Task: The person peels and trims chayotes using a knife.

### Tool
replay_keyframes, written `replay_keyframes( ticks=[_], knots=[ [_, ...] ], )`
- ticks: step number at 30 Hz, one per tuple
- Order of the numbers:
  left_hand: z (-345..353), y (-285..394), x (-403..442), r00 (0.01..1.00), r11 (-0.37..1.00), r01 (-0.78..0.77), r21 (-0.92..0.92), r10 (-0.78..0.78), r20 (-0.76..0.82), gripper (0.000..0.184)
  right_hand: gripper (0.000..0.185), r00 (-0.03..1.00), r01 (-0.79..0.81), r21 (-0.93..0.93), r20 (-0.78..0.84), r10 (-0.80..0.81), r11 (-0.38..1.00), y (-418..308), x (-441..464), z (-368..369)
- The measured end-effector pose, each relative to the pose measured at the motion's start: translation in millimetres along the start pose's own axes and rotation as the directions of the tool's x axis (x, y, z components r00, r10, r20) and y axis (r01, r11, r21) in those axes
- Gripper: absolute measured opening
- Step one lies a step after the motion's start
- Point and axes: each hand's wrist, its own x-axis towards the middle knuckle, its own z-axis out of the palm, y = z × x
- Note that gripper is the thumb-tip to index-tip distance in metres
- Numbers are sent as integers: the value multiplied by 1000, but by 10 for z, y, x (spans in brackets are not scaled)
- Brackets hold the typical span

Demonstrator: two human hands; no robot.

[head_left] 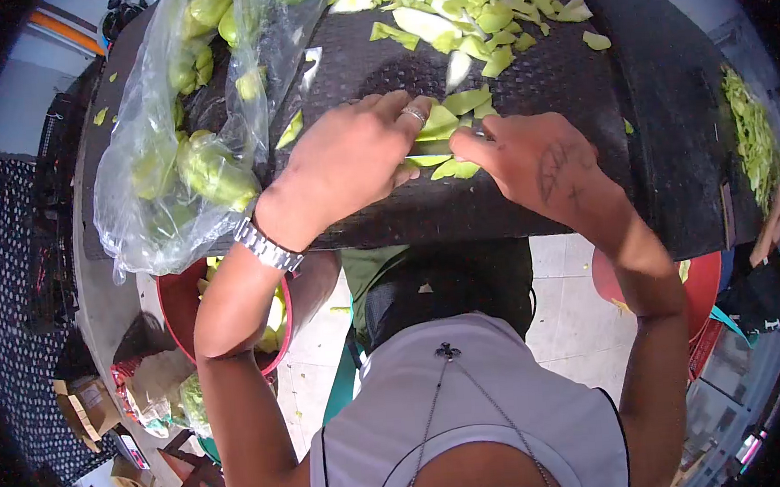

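Observation:
My left hand (345, 161), with a ring and a metal watch, is closed against a pale green piece of fruit or vegetable (436, 125) on the dark table. My right hand (541, 163) is wrapped round a knife (431, 149), its handle mostly hidden in the fist. Between the two hands the narrow blade lies across the green piece. Cut pieces (457, 169) rest just in front of the blade. Beyond my hands spreads a heap of green slices (483, 15), some with whitish inner faces.
A clear plastic bag (126, 170) holding whole green fruits (216, 169) lies at the left. Red buckets (176, 323) (705, 287) stand below the table's near edge on both sides. Shredded green pieces (750, 137) lie at the far right, near another person's arm (771, 225).

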Motion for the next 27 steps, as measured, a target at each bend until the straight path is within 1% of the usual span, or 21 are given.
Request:
replay_keyframes(
  ticks=[3, 4, 7, 9, 10, 12, 13, 15, 18, 19, 21, 24, 26, 27],
  knots=[
    [-6, -86, 54, 999, 999, -43, -27, 44, 3, 74, 26, 1000, 5, 125, 26, -8, 992, 61, 30, 69],
    [0, -103, 72, 998, 997, -60, -44, 60, 6, 75, 25, 1000, -2, 130, 20, -1, 992, 66, 35, 107],
    [-4, -105, 126, 999, 998, -33, -46, 35, 37, 77, 25, 1000, -29, 122, 6, 29, 992, 61, 49, 149],
    [57, -168, 163, 997, 996, -76, -38, 77, 15, 78, 24, 999, -54, 82, -6, 54, 995, 41, 71, 85],
    [73, -196, 181, 995, 995, -97, -30, 97, 1, 79, 24, 999, -44, 95, 1, 44, 994, 68, 77, 102],
    [61, -210, 223, 993, 995, -92, -39, 95, 65, 79, 24, 1000, -28, 122, 12, 27, 992, 144, 72, 170],
    [54, -219, 255, 991, 995, -89, -43, 93, 95, 79, 25, 1000, -11, 116, -19, 13, 993, 171, 69, 188],
    [55, -216, 266, 991, 995, -89, -53, 94, 94, 80, 28, 997, 26, 120, -69, -18, 992, 173, 37, 247],
    [41, -239, 313, 990, 993, -68, -99, 79, 114, 81, 32, 974, 90, -159, -191, -121, 983, 246, -24, 420],
    [39, -251, 335, 990, 991, -57, -120, 72, 124, 81, 33, 953, 78, -303, -257, -160, 950, 259, -28, 420],
    [34, -298, 388, 985, 987, -47, -156, 71, 155, 82, 36, 893, 15, -568, -363, -267, 823, 291, -3, 343],
    [49, -369, 477, 978, 982, -47, -185, 83, 190, 81, 33, 869, 28, -610, -377, -321, 792, 393, 56, 317],
    [68, -355, 482, 979, 979, -28, -200, 67, 192, 80, 29, 913, 129, -306, -335, -233, 943, 460, 71, 383],
    [68, -327, 468, 982, 979, -8, -204, 45, 182, 80, 28, 932, 162, -140, -304, -198, 977, 495, 91, 395]
  ],
)
